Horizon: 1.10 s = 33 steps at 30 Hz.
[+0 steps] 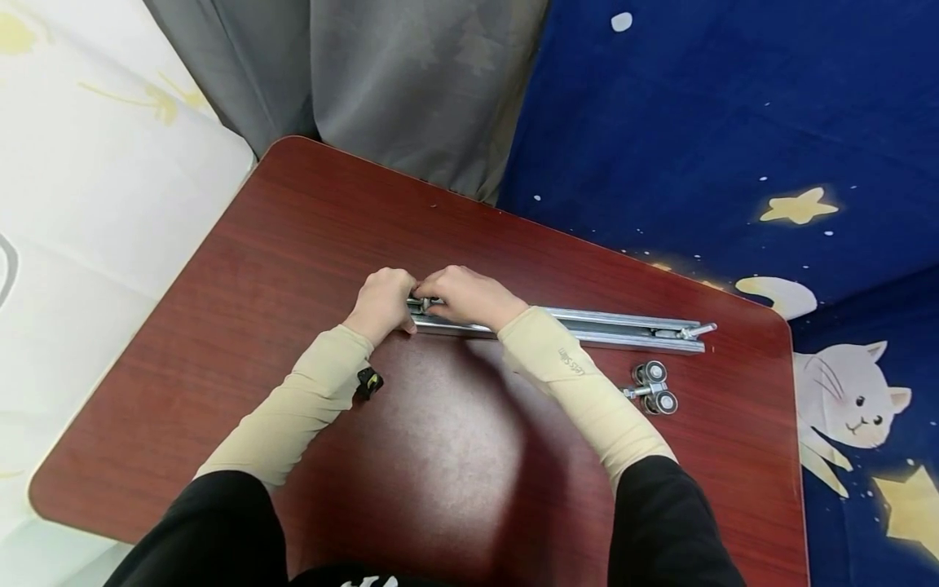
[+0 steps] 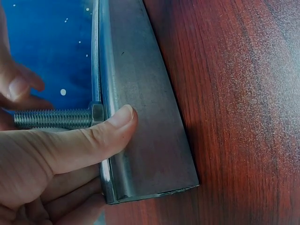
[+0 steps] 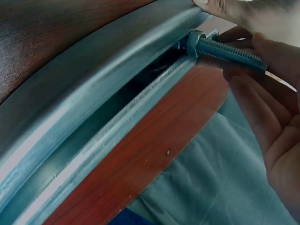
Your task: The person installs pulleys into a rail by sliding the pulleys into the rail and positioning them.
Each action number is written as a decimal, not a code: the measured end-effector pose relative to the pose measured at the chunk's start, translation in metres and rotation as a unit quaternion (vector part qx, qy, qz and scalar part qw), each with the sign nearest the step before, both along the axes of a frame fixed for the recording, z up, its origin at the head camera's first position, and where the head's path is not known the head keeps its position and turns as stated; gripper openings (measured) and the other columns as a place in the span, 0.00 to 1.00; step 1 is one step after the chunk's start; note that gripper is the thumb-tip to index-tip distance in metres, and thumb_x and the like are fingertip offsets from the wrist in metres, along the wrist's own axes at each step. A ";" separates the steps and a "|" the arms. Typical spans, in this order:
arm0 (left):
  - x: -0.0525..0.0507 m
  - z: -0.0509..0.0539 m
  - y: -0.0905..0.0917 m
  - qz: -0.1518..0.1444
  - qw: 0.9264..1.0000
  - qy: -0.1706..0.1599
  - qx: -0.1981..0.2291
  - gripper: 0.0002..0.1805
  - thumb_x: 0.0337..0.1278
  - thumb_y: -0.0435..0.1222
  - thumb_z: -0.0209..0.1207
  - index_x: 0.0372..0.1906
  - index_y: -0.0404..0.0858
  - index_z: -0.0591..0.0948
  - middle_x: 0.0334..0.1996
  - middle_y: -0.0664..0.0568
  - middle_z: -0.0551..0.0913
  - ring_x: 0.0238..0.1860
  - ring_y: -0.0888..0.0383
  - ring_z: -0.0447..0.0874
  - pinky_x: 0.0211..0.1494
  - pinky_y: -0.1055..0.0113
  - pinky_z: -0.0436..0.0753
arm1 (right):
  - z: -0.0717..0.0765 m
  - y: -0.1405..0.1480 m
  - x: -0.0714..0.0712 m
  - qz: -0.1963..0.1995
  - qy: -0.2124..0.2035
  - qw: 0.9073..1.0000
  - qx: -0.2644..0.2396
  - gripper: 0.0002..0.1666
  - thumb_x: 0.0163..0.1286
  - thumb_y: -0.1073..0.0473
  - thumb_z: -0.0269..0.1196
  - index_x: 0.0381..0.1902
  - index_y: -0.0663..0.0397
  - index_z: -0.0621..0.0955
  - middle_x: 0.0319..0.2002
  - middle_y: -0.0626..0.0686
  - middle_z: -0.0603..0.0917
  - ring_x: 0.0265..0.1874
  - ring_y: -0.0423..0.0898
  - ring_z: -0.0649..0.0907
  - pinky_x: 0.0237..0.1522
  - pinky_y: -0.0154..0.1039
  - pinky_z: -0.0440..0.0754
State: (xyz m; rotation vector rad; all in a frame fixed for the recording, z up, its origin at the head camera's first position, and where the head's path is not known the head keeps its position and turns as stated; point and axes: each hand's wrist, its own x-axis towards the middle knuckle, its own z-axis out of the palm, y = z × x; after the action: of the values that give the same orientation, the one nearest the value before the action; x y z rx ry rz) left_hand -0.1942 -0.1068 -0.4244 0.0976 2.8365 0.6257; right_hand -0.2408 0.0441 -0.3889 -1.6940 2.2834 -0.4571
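The left grip (image 1: 385,303) is holding the rail (image 2: 140,84); the right grip (image 1: 471,295), pinch unclear, is surrounding the rail-end bolt (image 2: 56,118), perhaps inserting it, likely needing alignment next.

Narrow gap between rail (image 1: 609,328) and roller carriage (image 1: 653,389)

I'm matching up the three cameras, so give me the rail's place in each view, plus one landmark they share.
Head: the rail runs from the left hand, near centre, rightward across the table.
Left wrist: left of centre, dropping from the top edge and widening to its end at lower centre.
Right wrist: diagonal, from lower left up to upper right.
Shared landmark: the table's red wood, beside the rail in all three.
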 end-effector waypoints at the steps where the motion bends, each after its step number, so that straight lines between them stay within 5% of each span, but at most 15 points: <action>1: 0.000 0.000 0.000 -0.001 1.000 0.001 -0.001 0.26 0.14 0.34 0.77 0.35 0.39 0.85 0.32 0.47 0.84 0.35 0.48 0.80 0.40 0.53 0.78 | -0.001 -0.001 0.000 0.003 0.007 1.000 -0.005 0.10 0.58 0.68 0.61 0.38 0.60 0.82 0.38 0.52 0.84 0.36 0.43 0.81 0.41 0.35 0.76; 19: -0.001 -0.002 0.000 0.006 1.000 0.005 0.006 0.21 0.10 0.34 0.78 0.25 0.39 0.83 0.23 0.49 0.82 0.27 0.51 0.77 0.35 0.54 0.78 | -0.007 -0.006 0.001 -0.040 0.021 0.999 -0.031 0.05 0.53 0.71 0.62 0.26 0.57 0.81 0.24 0.48 0.82 0.23 0.42 0.77 0.30 0.35 0.75; 33: -0.002 0.000 -0.003 0.002 1.000 0.004 0.021 0.29 0.09 0.34 0.78 0.36 0.40 0.85 0.34 0.47 0.85 0.37 0.48 0.80 0.41 0.53 0.77 | -0.006 -0.003 -0.002 -0.067 -0.002 0.998 -0.006 0.07 0.49 0.71 0.64 0.24 0.55 0.83 0.22 0.46 0.82 0.23 0.41 0.76 0.29 0.33 0.74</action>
State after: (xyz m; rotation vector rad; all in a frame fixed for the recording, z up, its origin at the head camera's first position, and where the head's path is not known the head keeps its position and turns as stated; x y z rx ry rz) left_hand -0.1960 -0.1102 -0.4244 0.1011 2.8336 0.6862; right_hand -0.2426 0.0410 -0.3949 -1.5503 2.4062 -0.5009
